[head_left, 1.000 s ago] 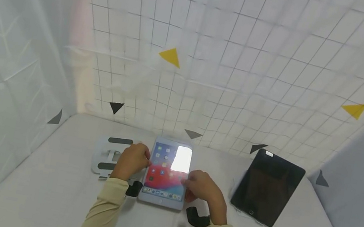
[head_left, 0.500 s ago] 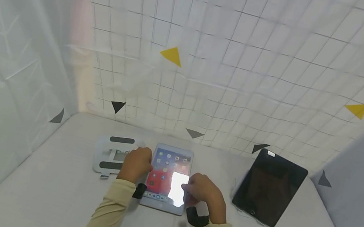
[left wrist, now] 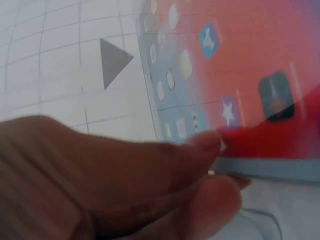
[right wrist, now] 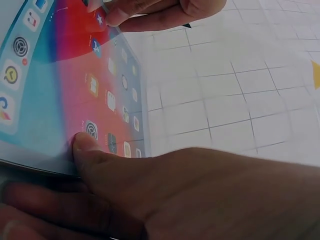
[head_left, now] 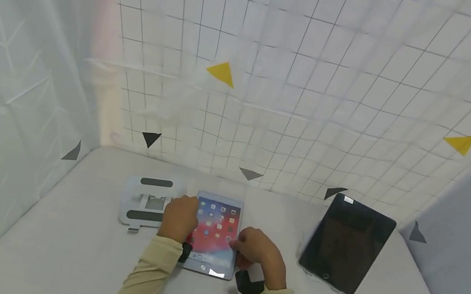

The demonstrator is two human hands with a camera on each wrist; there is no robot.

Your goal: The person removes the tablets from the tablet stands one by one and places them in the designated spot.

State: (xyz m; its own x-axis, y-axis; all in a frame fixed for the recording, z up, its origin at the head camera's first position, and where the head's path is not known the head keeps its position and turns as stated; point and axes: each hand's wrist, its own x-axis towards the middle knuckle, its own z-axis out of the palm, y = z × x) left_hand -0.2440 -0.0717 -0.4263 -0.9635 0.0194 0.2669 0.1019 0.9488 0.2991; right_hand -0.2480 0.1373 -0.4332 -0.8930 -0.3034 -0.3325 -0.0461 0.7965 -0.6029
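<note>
A lit tablet [head_left: 214,238] with a pale frame and rows of app icons is between both hands in the head view. My left hand [head_left: 179,218] grips its left edge; in the left wrist view the thumb lies on the red part of the screen [left wrist: 250,65] and the fingers are below the edge. My right hand [head_left: 259,251] pinches the right edge. In the right wrist view, that thumb presses the front of the glass [right wrist: 65,90] while the other fingers stay behind, and the left hand [right wrist: 160,12] shows at the top.
A flat grey stand-like plate [head_left: 151,217] with dark strips lies left of the left hand, partly covered by it. On the right a dark-screened tablet [head_left: 347,245] leans, with a little of something pale behind it. White gridded sheeting [head_left: 268,68] rises behind the white table [head_left: 81,246].
The lit tablet has shifted slightly toward me and its tilt has changed; the bright reflection slid from its upper right to its bottom edge. My left hand has moved a little right.
</note>
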